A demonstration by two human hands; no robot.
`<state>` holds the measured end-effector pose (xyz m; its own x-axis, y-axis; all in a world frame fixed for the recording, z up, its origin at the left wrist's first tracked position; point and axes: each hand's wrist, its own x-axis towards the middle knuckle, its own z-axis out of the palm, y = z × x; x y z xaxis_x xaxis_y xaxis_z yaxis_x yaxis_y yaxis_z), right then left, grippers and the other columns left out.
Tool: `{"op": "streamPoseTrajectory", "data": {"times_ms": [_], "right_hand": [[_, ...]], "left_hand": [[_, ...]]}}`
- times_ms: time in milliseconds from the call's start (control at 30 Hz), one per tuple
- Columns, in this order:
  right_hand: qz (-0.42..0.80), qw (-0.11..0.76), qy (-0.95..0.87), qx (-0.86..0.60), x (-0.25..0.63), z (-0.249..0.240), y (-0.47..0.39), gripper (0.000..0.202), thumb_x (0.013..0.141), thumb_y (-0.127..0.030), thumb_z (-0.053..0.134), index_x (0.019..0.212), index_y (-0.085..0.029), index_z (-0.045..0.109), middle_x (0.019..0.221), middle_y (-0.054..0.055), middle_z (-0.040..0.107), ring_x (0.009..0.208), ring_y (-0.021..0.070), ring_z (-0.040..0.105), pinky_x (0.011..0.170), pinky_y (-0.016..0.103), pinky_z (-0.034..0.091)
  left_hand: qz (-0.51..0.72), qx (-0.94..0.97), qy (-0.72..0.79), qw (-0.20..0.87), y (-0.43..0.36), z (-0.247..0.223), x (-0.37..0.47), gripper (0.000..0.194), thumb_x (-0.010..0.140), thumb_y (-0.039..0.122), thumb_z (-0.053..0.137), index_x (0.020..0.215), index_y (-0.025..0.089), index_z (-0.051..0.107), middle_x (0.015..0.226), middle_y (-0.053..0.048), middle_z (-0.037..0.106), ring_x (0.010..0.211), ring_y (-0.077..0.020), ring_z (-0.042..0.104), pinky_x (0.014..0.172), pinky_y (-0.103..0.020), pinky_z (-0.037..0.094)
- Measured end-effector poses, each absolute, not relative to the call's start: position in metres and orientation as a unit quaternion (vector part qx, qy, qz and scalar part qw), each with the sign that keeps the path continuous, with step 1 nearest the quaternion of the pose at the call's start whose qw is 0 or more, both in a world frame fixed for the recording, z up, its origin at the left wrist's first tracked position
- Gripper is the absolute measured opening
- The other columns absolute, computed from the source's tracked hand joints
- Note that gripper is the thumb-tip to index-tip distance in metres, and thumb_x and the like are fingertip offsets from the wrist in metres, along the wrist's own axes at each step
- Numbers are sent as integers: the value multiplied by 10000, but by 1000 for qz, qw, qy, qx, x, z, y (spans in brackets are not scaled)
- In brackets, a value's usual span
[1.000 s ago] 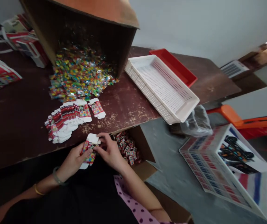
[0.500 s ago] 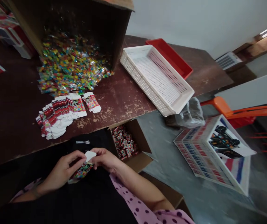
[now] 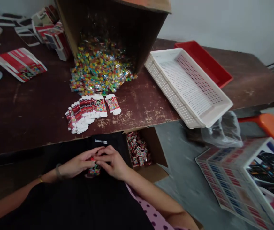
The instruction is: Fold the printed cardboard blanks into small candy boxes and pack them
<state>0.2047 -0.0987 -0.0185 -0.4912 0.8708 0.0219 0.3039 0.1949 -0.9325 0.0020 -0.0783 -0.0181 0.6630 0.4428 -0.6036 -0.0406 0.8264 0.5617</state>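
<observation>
Over my lap, a small printed candy box (image 3: pixel 95 172) is held between both hands. My left hand (image 3: pixel 76 164) grips it from the left, fingers closed at its upper end. The fingers of my right hand (image 3: pixel 115 162) press over its top from the other side, hiding that end. On the table ahead lies a fanned row of flat candy cartons (image 3: pixel 83 111), with a separate carton (image 3: pixel 113 104) beside it. Behind them, wrapped colourful candies (image 3: pixel 101 70) spill from a cardboard box (image 3: pixel 65 27) tipped on its side.
Below the table edge, an open carton (image 3: pixel 159 148) holds many small printed boxes (image 3: pixel 139 150). A white perforated basket (image 3: pixel 172 92) overhangs the table edge, against a red tray (image 3: pixel 205 62). A plastic crate (image 3: pixel 232 182) and orange chair (image 3: pixel 272 126) stand right. Larger printed boxes (image 3: pixel 22 64) lie left.
The white flap that stood up from the candy box no longer shows. My hands have come closer together over its top. The view has swung left.
</observation>
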Motion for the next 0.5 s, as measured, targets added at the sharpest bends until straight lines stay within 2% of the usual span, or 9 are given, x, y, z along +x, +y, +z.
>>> {"op": "streamPoseTrajectory", "data": {"times_ms": [100,167,233,300,367,433,500], "right_hand": [[387,220,-831,-333,215,-12,-85,281,920,-341,602,1175,-254,684,1219,69,639,1165,223,501,983,396,396],[360,199,-870,-271,226,-10,-48,230,924,-372,594,1081,-259,718,1190,45,650,1131,200,521,979,365,403],[316,211,-883,-276,242,-9,13,220,947,-355,552,994,-241,734,1145,40,663,1070,177,553,962,330,421],[204,247,-849,-420,259,-8,91,268,980,-294,472,1068,-205,710,1166,81,652,1077,200,545,966,351,420],[102,225,-813,-527,274,-7,165,331,956,-262,502,1254,-188,625,1336,121,563,1206,253,475,1025,402,379],[58,170,-800,-572,284,-11,219,478,916,-246,562,1386,-183,507,1450,142,464,1306,290,396,1049,441,351],[51,140,-801,-580,290,-20,243,537,903,-246,581,1423,-191,458,1469,137,450,1331,291,381,1052,446,347]], "left_hand": [[143,340,380,848,-78,-21,4,628,759,234,682,1366,253,519,1367,-79,578,1167,-251,550,958,-341,421],[127,416,407,803,-72,-19,7,499,783,301,658,1274,235,598,1285,-76,635,1157,-264,557,986,-361,406],[97,493,442,743,-63,-13,6,395,780,312,646,1158,199,663,1135,-78,699,1069,-266,602,956,-355,422],[59,547,452,702,-54,-6,0,335,752,267,634,1070,178,691,994,-65,721,963,-255,636,880,-328,453],[20,585,455,671,-47,-1,-12,384,691,216,632,1069,200,696,911,-30,711,894,-239,640,810,-294,464],[-18,617,469,632,-44,-1,-28,484,617,192,659,1096,249,707,876,-2,698,851,-235,632,751,-273,458],[-54,636,479,602,-41,-3,-43,399,566,194,691,954,260,761,789,9,685,761,-230,615,654,-256,436]]}}
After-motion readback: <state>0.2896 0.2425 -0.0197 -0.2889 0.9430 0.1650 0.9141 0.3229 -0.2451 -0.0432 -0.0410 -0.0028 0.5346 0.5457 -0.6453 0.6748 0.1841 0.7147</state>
